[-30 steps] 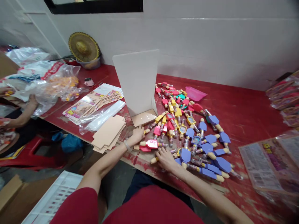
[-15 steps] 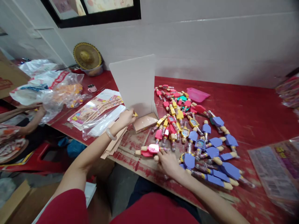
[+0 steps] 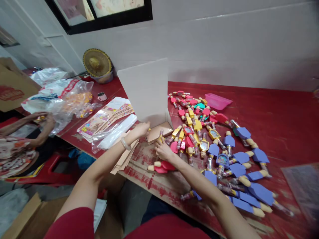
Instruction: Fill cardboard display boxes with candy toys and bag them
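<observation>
My right hand (image 3: 164, 152) is closed around a candy-tube toy (image 3: 161, 133), whose clear tube sticks up past the fingers with a bit of yellow below it. It is over the front of an open display box (image 3: 155, 132) with a tall white back panel (image 3: 149, 86). At the box's left side, my left hand (image 3: 142, 130) is closed, and a small yellow bit shows at its fingertips; the rest is hidden. Red candy-tube toys (image 3: 161, 167) lie just in front of my right hand. Blue toys (image 3: 239, 169), with yellow, pink and green ones, spread to the right.
Left of the box lie printed cards (image 3: 96, 121), a clear plastic sleeve (image 3: 117, 132) and flat cardboard pieces (image 3: 124, 156). A pink tray (image 3: 218, 101) sits behind the toys. A person's hands (image 3: 46, 121) work at the far left beside plastic bags (image 3: 62, 93).
My right hand has moved up and left from the toys at the table's front to the box, carrying a candy-tube toy. My left hand stays beside the box. The view has shifted slightly.
</observation>
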Tool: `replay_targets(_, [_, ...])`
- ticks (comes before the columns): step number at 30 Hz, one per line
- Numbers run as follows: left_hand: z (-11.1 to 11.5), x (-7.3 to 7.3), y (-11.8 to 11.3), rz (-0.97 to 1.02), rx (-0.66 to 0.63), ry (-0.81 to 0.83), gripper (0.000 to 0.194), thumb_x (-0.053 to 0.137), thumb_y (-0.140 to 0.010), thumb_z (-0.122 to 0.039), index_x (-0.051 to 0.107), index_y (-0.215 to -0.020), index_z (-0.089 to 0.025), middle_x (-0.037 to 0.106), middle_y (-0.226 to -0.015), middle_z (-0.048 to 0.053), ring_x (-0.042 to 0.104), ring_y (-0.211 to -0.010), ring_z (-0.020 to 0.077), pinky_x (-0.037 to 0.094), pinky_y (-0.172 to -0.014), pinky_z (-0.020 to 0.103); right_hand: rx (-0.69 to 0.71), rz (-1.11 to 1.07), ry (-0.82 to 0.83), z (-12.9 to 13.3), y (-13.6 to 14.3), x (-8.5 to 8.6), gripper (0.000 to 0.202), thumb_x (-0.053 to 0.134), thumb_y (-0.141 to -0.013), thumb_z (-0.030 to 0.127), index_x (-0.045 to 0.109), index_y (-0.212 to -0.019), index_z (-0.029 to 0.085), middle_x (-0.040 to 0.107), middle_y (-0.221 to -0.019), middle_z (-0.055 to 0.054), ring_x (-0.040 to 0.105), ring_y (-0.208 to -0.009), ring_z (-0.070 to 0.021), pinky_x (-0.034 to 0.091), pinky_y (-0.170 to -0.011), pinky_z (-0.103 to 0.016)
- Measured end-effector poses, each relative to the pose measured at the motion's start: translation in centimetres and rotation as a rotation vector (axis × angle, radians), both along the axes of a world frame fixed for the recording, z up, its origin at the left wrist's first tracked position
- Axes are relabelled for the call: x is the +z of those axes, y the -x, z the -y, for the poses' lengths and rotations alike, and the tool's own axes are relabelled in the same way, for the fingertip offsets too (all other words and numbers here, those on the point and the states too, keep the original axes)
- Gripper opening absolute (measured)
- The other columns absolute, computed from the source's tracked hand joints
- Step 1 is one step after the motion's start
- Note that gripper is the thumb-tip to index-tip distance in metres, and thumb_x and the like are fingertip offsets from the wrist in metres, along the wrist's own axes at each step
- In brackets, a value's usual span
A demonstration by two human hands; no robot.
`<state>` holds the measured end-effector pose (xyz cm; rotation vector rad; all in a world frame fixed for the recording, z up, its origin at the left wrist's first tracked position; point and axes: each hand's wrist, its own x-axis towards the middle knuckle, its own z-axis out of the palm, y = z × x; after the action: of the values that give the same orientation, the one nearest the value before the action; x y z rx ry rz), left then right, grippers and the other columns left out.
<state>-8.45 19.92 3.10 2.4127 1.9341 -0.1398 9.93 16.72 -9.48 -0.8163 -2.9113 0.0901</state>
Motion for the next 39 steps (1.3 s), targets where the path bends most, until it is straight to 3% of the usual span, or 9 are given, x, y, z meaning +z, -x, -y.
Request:
replay_targets(3, [-1.4, 0.0, 0.3, 0.017, -0.015, 0.054, 0.034, 0.064, -0.083, -0.024, 0.067, -0.116, -0.013, 0.075, -0.101, 0.017, 0.072, -0.094, 0.0295, 0.052, -0.081, 0.033, 0.022, 0.080, -0.038, 1.3, 0.2, -1.1, 0.027, 0.054, -0.089, 0.014, 0.072, -0.110, 0.010, 0.068, -0.114, -0.019, 0.047, -0.128, -0.0354, 0.010, -0.123, -0.064])
replay_targets(7, [-4.9, 0.6, 0.1, 0.077, -0.009, 0.142, 0.026, 0.075, -0.072, -0.022, 0.074, -0.097, -0.014, 0.075, -0.084, 0.010, 0.070, -0.078, 0.0242, 0.051, -0.074, 0.029, 0.011, 0.103, -0.038, 1.6, 0.3, -0.1, 0.030, 0.053, -0.089, 0.014, 0.072, -0.111, 0.008, 0.068, -0.115, -0.021, 0.050, -0.124, -0.0364, 0.012, -0.123, -0.064])
replay_targets(10, [-5.6, 0.5, -0.1, 0.134, 0.018, 0.092, 0.041, 0.076, -0.071, -0.019, 0.071, -0.112, -0.014, 0.075, -0.089, 0.009, 0.069, -0.079, 0.0231, 0.051, -0.075, 0.028, -0.005, 0.074, -0.014, 1.3, 0.1, 0.7, 0.029, 0.053, -0.087, 0.014, 0.071, -0.109, 0.008, 0.067, -0.118, -0.021, 0.050, -0.124, -0.0353, 0.015, -0.123, -0.062])
replay_targets(13, [-3.7, -0.9, 0.1, 0.189, 0.072, -0.119, 0.048, 0.065, -0.089, -0.030, 0.057, -0.134, -0.013, 0.068, -0.119, 0.017, 0.066, -0.107, 0.0282, 0.049, -0.092, 0.035, -0.033, -0.003, 0.039, 0.9, -0.6, 1.2, 0.030, 0.055, -0.082, 0.014, 0.070, -0.108, 0.011, 0.067, -0.122, -0.017, 0.051, -0.122, -0.0326, 0.021, -0.121, -0.058])
replay_targets(17, [-1.2, -4.6, 1.4, 0.406, 0.333, -0.647, 0.031, 0.053, -0.099, -0.042, 0.069, -0.109, -0.018, 0.055, -0.137, 0.018, 0.048, -0.131, 0.0341, 0.037, -0.112, 0.050, -0.018, -0.210, 0.133, -0.1, -1.6, 1.9, 0.039, 0.058, -0.069, 0.012, 0.070, -0.106, 0.015, 0.068, -0.121, -0.014, 0.053, -0.121, -0.0315, 0.026, -0.119, -0.056])
replay_targets(20, [-1.5, -7.3, 2.0, 0.621, 0.415, -0.828, 0.028, 0.052, -0.099, -0.040, 0.071, -0.102, -0.019, 0.046, -0.142, 0.015, 0.043, -0.136, 0.0304, 0.035, -0.116, 0.048, -0.054, -0.474, 0.231, -1.2, -1.3, 3.3, 0.048, 0.052, -0.066, 0.008, 0.070, -0.109, 0.017, 0.071, -0.114, -0.011, 0.058, -0.114, -0.0275, 0.039, -0.111, -0.047])
replay_targets(26, [-2.7, -9.6, 2.8, 0.980, 0.353, -0.779, 0.028, 0.050, -0.099, -0.033, 0.071, -0.108, -0.017, 0.039, -0.145, 0.013, 0.062, -0.113, 0.0187, 0.049, -0.107, 0.034, -0.296, -0.833, 0.512, -3.3, 2.8, 5.9, 0.048, 0.046, -0.066, 0.014, 0.073, -0.106, 0.017, 0.074, -0.102, -0.004, 0.066, -0.091, -0.0199, 0.052, -0.087, -0.031])
replay_targets(32, [-1.9, -9.9, 3.5, 1.132, 0.322, -0.673, 0.036, 0.045, -0.101, -0.038, 0.071, -0.113, -0.017, 0.068, -0.115, 0.011, 0.064, -0.111, 0.0211, 0.051, -0.101, 0.036, -0.436, -0.628, 0.495, -5.5, 6.0, 7.1, 0.036, 0.048, -0.071, 0.012, 0.071, -0.099, 0.015, 0.075, -0.099, -0.006, 0.066, -0.093, -0.0201, 0.049, -0.086, -0.027])
replay_targets(39, [-1.6, -10.0, 3.6, 1.242, 0.263, -0.607, 0.039, 0.041, -0.100, -0.044, 0.068, -0.107, -0.017, 0.072, -0.103, 0.009, 0.066, -0.098, 0.0206, 0.053, -0.090, 0.034, -0.564, -0.514, 0.428, -4.4, 10.6, 6.7, 0.027, 0.044, -0.092, 0.014, 0.055, -0.116, 0.008, 0.066, -0.117, -0.025, 0.064, -0.106, -0.0295, 0.048, -0.093, -0.038])
